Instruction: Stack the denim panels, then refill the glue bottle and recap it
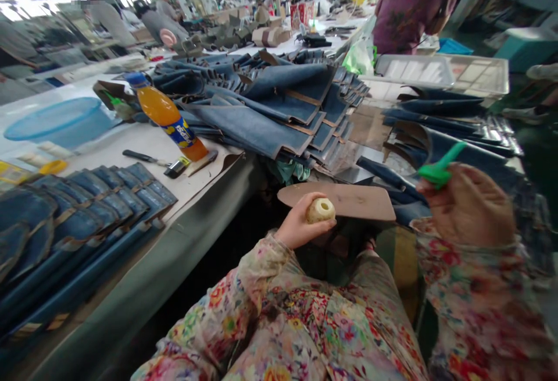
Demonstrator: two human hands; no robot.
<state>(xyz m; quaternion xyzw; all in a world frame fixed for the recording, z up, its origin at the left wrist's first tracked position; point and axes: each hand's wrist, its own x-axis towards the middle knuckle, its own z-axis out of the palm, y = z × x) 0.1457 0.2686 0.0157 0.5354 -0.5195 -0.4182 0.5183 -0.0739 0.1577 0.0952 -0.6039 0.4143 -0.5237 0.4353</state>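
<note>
My left hand (pixel 300 224) is wrapped round a small cream-coloured bottle (pixel 320 210), whose round open mouth faces up. Between the fingers of my right hand (pixel 477 203) is a green pointed nozzle cap (pixel 442 167), held off to the right and apart from the bottle. Just beyond my left hand lies a tan board (pixel 349 202) with a rounded end. Blue leather-like pieces (pixel 405 180) lie near my right hand.
Stacked blue panels (pixel 270 107) cover the table ahead. On the left stand a tilted-looking orange drink bottle (pixel 168 116) and a blue basin (pixel 56 119), with a black-handled tool (pixel 139 156) nearby. A person in purple (pixel 414 6) is at the back right, beside clear plastic trays (pixel 475 73).
</note>
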